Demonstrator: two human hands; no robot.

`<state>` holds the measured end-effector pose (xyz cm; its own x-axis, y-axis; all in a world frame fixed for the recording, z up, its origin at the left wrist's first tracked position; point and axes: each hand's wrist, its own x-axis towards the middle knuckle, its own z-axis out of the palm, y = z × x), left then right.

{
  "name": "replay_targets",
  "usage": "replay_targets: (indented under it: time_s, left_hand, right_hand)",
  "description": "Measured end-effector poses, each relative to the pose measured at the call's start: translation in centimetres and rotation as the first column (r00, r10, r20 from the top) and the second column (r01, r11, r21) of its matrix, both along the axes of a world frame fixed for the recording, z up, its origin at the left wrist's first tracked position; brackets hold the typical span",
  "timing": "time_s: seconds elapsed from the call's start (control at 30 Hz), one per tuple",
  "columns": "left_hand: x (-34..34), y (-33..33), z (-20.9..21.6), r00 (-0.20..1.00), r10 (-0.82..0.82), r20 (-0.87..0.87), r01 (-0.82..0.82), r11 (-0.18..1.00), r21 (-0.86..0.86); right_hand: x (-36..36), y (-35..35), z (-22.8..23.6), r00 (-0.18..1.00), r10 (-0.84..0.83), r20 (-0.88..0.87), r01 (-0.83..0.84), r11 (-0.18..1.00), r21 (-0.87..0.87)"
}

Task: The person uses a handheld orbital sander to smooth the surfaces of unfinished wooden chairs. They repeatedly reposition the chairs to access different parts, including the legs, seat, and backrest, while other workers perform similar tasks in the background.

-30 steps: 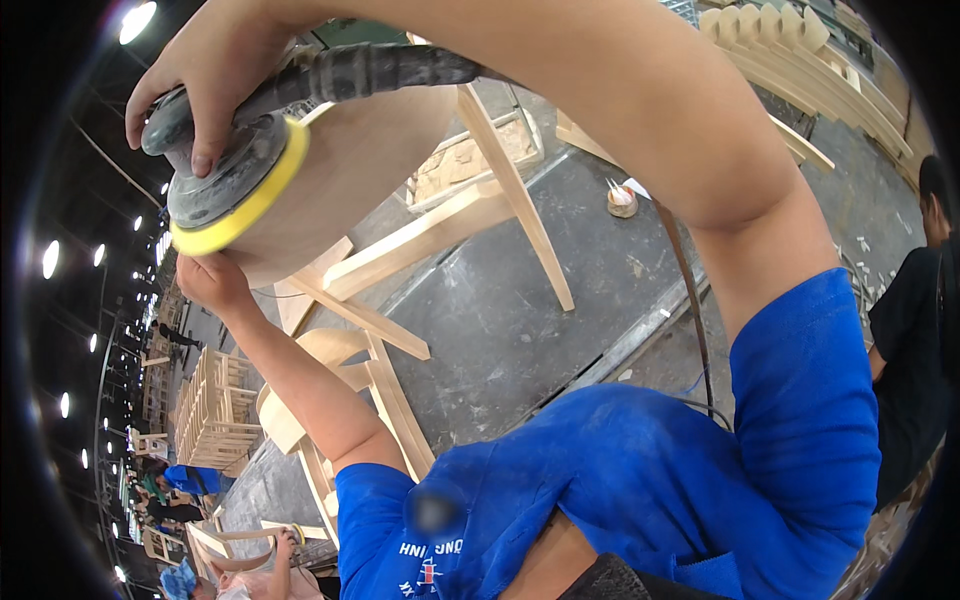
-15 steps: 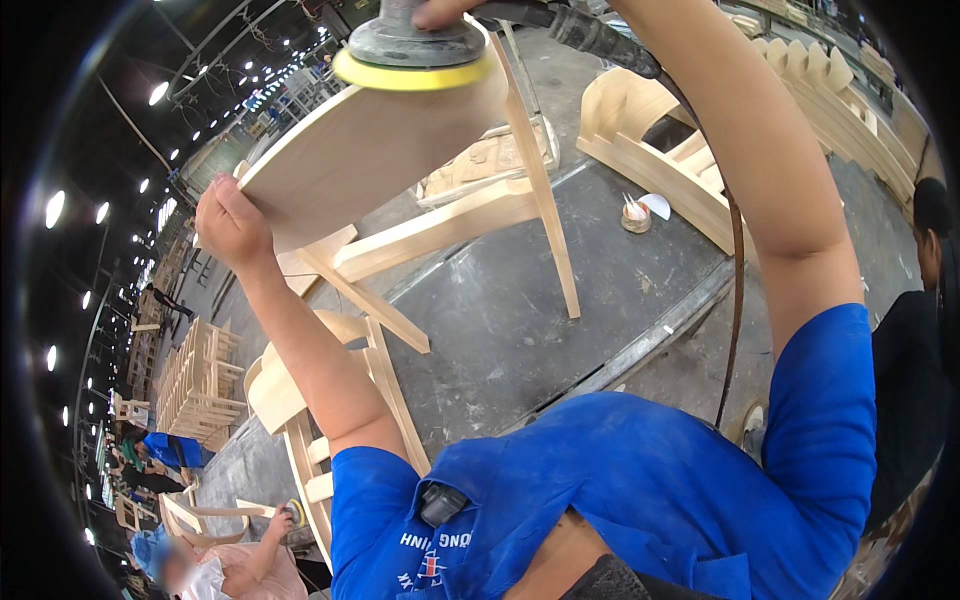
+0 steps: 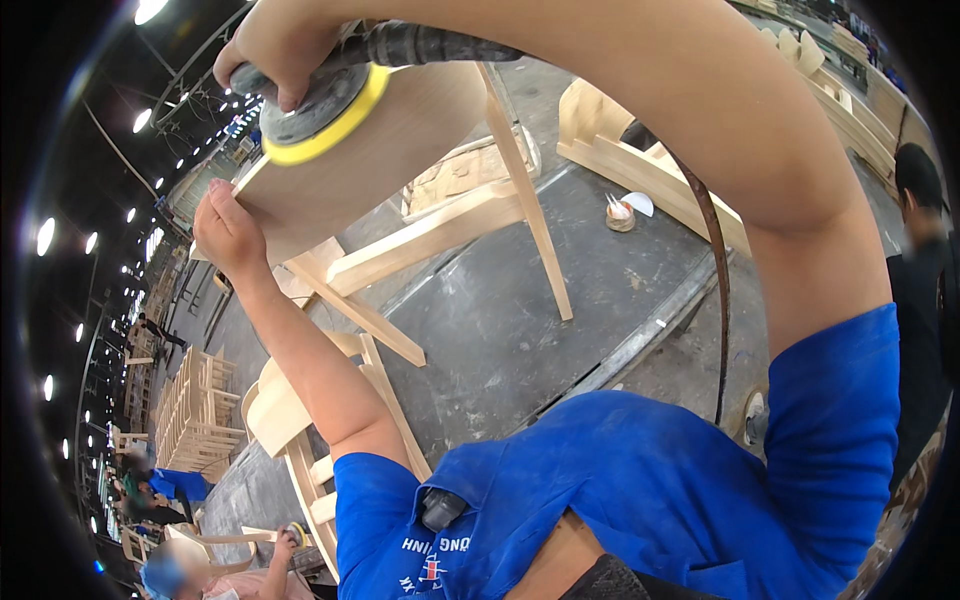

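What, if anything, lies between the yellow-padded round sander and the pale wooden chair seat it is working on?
Nothing visible does. The right hand presses the grey round sander with its yellow pad directly onto the pale wooden chair seat, and the left hand grips the seat's edge off to the side, clear of the pad.

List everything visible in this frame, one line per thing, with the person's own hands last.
orbital sander: one, grey body with yellow pad, pressed flat on the chair seat at top left
sander hose: one, dark, running right from the sander
unfinished wooden chair: one, pale wood, tipped up, legs pointing down toward the floor
other bare wooden chair frames: several, pale wood, stacked at left; more at upper right
small cup: one, pale, on the grey floor
co-worker in dark clothes: one, right edge
workers in blue: some, lower left
left hand: gripping the seat edge
right hand: on top of the sander
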<state>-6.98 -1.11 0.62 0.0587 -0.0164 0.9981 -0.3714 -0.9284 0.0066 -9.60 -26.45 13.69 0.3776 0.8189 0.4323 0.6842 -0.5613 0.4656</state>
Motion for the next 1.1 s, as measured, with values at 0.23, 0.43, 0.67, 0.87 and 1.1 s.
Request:
replay_targets:
  time_s: [0.23,0.43,0.67,0.87,1.1]
  left_hand:
    - [0.1,0.1,0.3,0.995,0.083,-0.054,-0.084,0.996,-0.006]
    - [0.7,-0.3,0.3,0.998,0.063,-0.002,-0.063,0.998,0.012]
    - [0.5,-0.3,0.1,0.995,0.099,-0.011,-0.099,0.995,-0.028]
    - [-0.7,0.1,-0.6,0.991,0.116,0.065,-0.116,0.993,0.004]
    - [-3.1,0.8,-0.9,0.998,0.065,-0.008,-0.065,0.998,0.018]
  right_hand:
    - [0.3,-2.3,-0.2,0.989,0.083,-0.12,-0.079,0.996,0.043]
    - [2.5,-9.8,-3.0,0.92,0.139,-0.367,-0.05,0.969,0.242]
    - [6.3,-14.6,-6.2,0.849,0.193,-0.491,0.009,0.926,0.379]
    - [9.4,-17.1,-7.8,0.828,0.195,-0.525,0.046,0.911,0.411]
    - [9.4,-18.8,-7.6,0.728,0.139,-0.672,0.242,0.864,0.442]
